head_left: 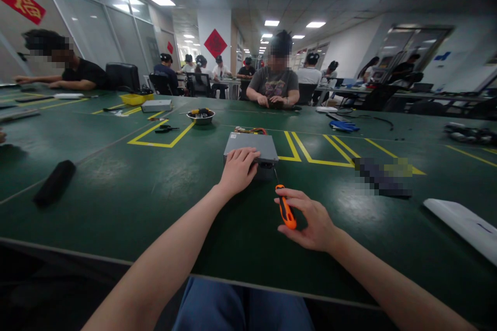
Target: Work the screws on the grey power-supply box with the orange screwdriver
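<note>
A grey metal computer power supply [254,145] lies on the green table in front of me, with coloured cables at its far side and a socket on its near face. My left hand [238,168] is closed over its near left part, fingers on top and thumb toward the near face. In my right hand [308,217] is a screwdriver [286,209] with an orange and black handle. Its shaft points away from me, and the tip is at the near right corner of the power supply. Whether it sits in a screw I cannot tell.
Yellow tape lines mark the green table [116,207]. A metal bowl [201,118] with tools stands beyond, near a yellow tray [135,98]. A black block [55,182] lies left; a white object [462,225] lies right, beyond blue gloves [344,126]. A person [274,80] works opposite.
</note>
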Available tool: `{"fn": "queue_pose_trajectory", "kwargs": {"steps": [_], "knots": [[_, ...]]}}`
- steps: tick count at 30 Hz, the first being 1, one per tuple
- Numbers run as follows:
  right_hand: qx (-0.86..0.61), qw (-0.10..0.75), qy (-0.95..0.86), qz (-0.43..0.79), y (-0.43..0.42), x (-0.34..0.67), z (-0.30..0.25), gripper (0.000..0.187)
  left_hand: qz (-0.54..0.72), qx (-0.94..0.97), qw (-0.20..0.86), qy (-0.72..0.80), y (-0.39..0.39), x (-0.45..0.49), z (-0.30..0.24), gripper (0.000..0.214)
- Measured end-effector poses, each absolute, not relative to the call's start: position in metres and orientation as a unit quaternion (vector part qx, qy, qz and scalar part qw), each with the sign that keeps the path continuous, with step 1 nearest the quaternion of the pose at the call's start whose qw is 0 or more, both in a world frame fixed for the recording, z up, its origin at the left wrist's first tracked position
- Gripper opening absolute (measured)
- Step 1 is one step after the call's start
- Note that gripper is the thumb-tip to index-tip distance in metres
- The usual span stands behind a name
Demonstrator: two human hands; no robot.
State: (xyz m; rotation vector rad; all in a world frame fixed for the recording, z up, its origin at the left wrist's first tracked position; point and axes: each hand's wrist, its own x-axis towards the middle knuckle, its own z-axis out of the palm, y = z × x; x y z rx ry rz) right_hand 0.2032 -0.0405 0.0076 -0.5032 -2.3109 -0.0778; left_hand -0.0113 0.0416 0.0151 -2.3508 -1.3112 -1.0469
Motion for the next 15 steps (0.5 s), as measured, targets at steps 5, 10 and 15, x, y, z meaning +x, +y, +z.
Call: {"fn": "queue_pose_trajectory", "kwargs": {"steps": [5,10,15], "knots": [[-0.192,0.307,-0.928,-0.091,-0.0421,0.2028,0.0093,0.041,-0.360,-0.807,0.129,-0.450,0.0418,-0.0115,0.0142,0.028],[-0.186,0.342,-0.917,-0.083,-0.0406,0.1998,0.0043,0.041,-0.363,-0.808,0.130,-0.446,0.0421,-0.0117,0.0139,0.027],[-0.191,0.363,-0.910,-0.051,-0.0411,0.1999,0.0045,0.041,-0.365,-0.808,0.127,-0.446,0.0426,-0.0123,0.0135,0.028]]}}
